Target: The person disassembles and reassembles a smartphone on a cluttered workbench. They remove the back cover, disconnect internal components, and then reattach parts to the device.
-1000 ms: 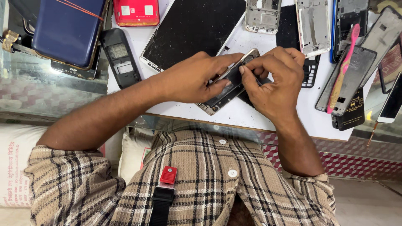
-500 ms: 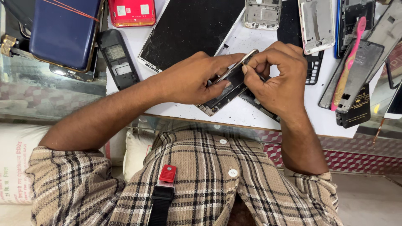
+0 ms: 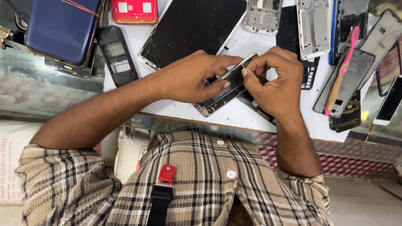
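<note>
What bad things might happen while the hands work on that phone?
The phone is pinched between the left hand and right hand above the white table, so it might slip and drop onto the dark part lying just under it. The right fingertips press at its thin top edge, which may bend or crack. The pink toothbrush and loose parts crowd nearby and could get knocked.

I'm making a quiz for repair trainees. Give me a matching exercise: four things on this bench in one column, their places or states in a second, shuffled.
Things:
1. phone
2. pink toothbrush
3. red phone back
4. blue case

Places or states:
A. top left, on other items
B. held in both hands
C. lying on phone parts at the right
D. top edge, beside the big black screen

Pairs: 1-B, 2-C, 3-D, 4-A
</note>
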